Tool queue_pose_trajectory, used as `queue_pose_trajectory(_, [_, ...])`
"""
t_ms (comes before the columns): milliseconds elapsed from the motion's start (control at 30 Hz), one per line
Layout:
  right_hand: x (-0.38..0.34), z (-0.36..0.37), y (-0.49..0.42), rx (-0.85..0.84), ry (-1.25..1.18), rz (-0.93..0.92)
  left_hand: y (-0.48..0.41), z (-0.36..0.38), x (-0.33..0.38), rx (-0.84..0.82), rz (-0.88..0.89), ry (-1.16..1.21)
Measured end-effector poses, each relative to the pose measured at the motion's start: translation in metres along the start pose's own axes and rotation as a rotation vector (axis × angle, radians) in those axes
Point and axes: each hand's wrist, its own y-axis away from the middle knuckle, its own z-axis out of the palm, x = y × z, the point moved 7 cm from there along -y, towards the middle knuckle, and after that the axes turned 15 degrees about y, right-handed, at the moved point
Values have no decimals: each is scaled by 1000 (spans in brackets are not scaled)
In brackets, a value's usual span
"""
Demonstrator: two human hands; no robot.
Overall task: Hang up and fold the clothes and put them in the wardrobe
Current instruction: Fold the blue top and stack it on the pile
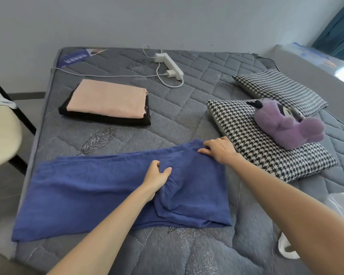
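a bedroom; bare mattress (183, 120), pillows (262, 139)

There are two hands, a left hand (157, 174) and a right hand (218, 148). There is one blue cloth (87, 195). There are two folded clothes in one pile, a pink cloth (107, 98) and a black cloth (107, 119). There are two checked pillows, a near pillow (246, 151) and a far pillow (280, 88). There is one purple soft toy (282, 126), one white plug strip (174, 67) and one grey bed (177, 112).

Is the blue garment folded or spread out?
Mostly spread: the blue garment lies flat on the mattress, only its right end doubled over, where left hand and right hand grip it.
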Motion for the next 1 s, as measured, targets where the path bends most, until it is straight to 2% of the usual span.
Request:
queue_pose_trajectory(133, [25,0,1,24,116,71,2,32,13,-59,183,-38])
queue_pose_trajectory(233, [39,4,2,21,117,149,2,49,18,-81,251,-48])
queue_pose_trajectory(333, [37,13,9,32,90,197,-8,39,11,-27,188,-34])
queue_pose_trajectory(467, [16,2,28,223,-169,259,-19,12,-8,65,20,-68])
queue_pose_trajectory(567, [-16,-4,47,241,-338,178,-22,8,-14,61,-45,-63])
queue_pose_trajectory(700, [-55,-7,83,156,-452,43,-23,5,-14,74,-48,-34])
queue_pose_trajectory(867, [-93,8,125,0,-286,-97,-18,7,-22,24,-121,177])
queue_pose_trajectory(1000, [-98,8,139,100,-58,-118,-12,7,-25,1,-146,215])
